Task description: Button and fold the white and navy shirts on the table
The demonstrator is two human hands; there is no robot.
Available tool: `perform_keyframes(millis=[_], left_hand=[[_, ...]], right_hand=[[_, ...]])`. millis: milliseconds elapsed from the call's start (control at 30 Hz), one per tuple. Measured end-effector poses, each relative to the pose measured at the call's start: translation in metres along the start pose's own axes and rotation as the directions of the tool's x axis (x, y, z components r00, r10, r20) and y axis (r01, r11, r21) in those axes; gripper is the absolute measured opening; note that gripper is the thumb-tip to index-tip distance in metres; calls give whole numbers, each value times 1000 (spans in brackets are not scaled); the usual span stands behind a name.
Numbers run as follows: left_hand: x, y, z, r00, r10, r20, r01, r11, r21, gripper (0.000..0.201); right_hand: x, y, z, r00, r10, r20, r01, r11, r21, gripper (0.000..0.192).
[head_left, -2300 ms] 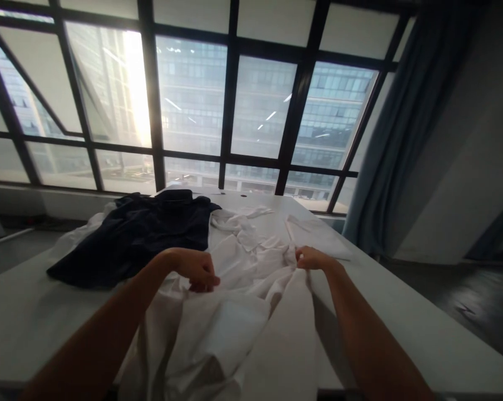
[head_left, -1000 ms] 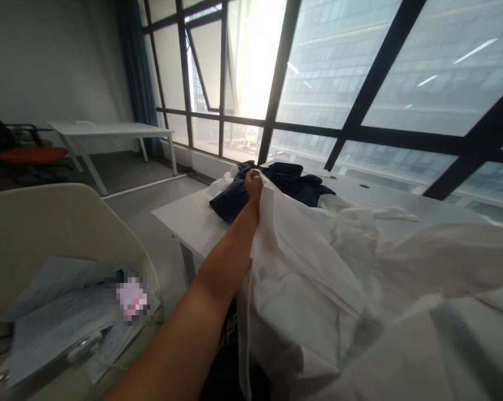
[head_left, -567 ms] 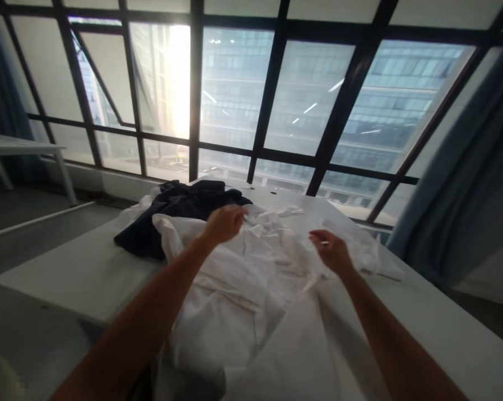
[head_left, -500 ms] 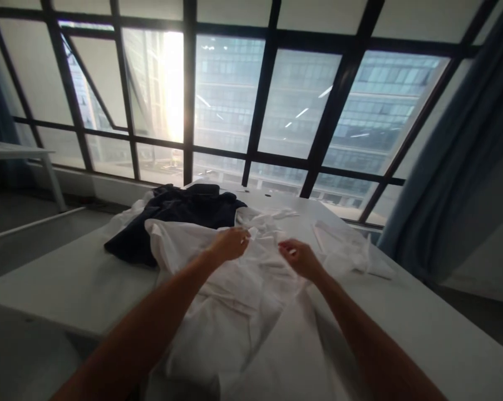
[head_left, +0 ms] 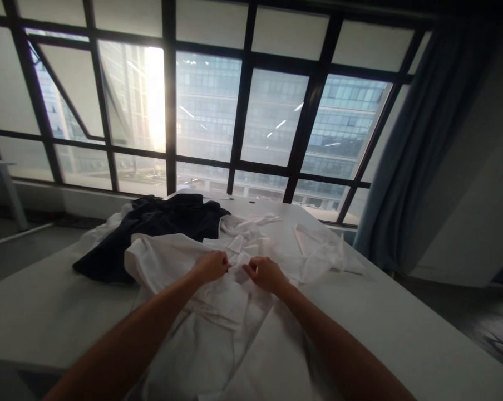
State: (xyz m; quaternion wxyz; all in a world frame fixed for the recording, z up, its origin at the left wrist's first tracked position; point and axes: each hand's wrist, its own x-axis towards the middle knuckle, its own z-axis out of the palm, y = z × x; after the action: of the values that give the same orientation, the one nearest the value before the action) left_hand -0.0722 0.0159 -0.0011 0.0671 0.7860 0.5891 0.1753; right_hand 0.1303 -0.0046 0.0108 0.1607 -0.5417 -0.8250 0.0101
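A rumpled white shirt (head_left: 201, 345) lies spread over the table, its lower part hanging toward me at the front edge. My left hand (head_left: 212, 265) is closed in a pinch on the cloth near the shirt's upper middle. Just to its right, my right hand (head_left: 266, 273) pinches the same garment with curled fingers. A small gap separates the two hands, and white fabric shows between them. What exact part of the shirt the fingertips grip is too blurred to tell. One sleeve-like piece (head_left: 324, 250) reaches out to the right.
A dark garment (head_left: 172, 220) is heaped at the left on the white table (head_left: 372, 323), with more white cloth (head_left: 105, 228) behind it. Tall black-framed windows (head_left: 238, 133) stand beyond. A blue curtain (head_left: 397, 184) hangs at the right, and another white table (head_left: 9, 189) at the far left.
My hands have come closer together and lower, the right one moving left toward the left one. The left hand's fingers are more tightly closed. The camera view has turned to the right.
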Motion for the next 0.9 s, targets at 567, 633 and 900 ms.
perform_keyframes(millis=[567,633,900], left_hand=[[8,6,-9,985,-18,-171,-25,969,-244,24],[1,11,-17,973,-18,-230,-27,982,-188,23],[-16,25,-20,986,156,-55,-165,951,-261,35]], right_hand=[[17,-35,26,994,106,-39,-97,979,180,22],[15,-29,23,990,134,-40,-116,945,304,23],[9,-7,15,984,107,139,-174,486,857,19]])
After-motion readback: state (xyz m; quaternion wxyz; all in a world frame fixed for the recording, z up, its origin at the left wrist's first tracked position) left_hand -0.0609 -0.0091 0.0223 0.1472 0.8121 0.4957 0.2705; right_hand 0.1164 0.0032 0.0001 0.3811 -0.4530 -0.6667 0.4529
